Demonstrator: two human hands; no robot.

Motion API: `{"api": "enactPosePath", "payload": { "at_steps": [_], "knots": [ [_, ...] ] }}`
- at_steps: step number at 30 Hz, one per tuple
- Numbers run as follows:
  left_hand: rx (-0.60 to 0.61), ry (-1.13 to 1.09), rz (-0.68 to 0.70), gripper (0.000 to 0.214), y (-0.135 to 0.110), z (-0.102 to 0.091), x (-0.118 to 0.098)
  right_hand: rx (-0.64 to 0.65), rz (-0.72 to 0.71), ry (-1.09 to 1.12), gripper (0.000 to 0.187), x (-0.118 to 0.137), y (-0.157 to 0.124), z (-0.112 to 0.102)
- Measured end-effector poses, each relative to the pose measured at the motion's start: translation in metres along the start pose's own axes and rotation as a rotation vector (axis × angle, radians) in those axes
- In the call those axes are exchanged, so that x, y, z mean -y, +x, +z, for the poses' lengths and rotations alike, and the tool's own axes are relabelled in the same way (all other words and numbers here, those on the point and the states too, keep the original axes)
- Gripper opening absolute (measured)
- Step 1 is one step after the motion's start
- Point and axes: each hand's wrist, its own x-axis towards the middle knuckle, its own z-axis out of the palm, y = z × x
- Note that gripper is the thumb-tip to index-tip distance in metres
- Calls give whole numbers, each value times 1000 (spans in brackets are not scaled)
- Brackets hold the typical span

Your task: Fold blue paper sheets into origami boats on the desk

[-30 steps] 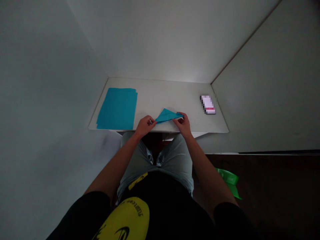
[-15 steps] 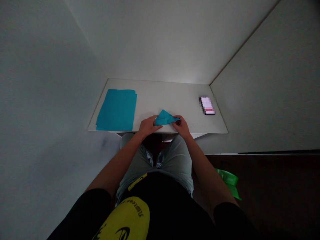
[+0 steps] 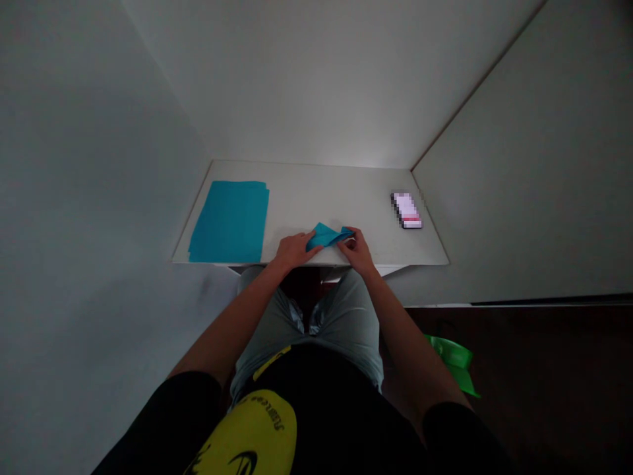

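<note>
A small folded piece of blue paper (image 3: 324, 235) is between my two hands, close to the front edge of the white table (image 3: 316, 191). My left hand (image 3: 297, 250) grips its left end, with the thumb along the near side and the fingers behind. At the other end, my right hand (image 3: 356, 250) pinches a raised, bent flap between thumb and fingers. The inner layers of the fold are too small to make out.
Blue paper sheets (image 3: 230, 221) lie stacked on the table's left side. Toward the right edge is a phone (image 3: 407, 210) with its screen lit and blurred. White walls enclose the table. A green plastic object (image 3: 455, 359) is low on the right, by the dark floor.
The folded paper's peak has lowered, and its right end is now lifted and bent up in my right hand. My left hand keeps its hold. The view has shifted slightly.
</note>
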Motion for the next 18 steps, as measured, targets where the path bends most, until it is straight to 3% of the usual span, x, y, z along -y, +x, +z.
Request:
{"api": "enactPosePath", "payload": {
  "at_steps": [10, 14, 18],
  "knots": [
    [-23, 80, 42, 57, -5, 1, -5, -221, 41, -118, 71, 4, 4, 21],
    [-28, 35, 45, 58, -4, 2, -3, -249, 56, -177, 70, 5, 5, 29],
    [-48, -29, 10, 55, -3, 4, -3, -266, 64, -226, 90, 6, 6, 34]
  ]
}}
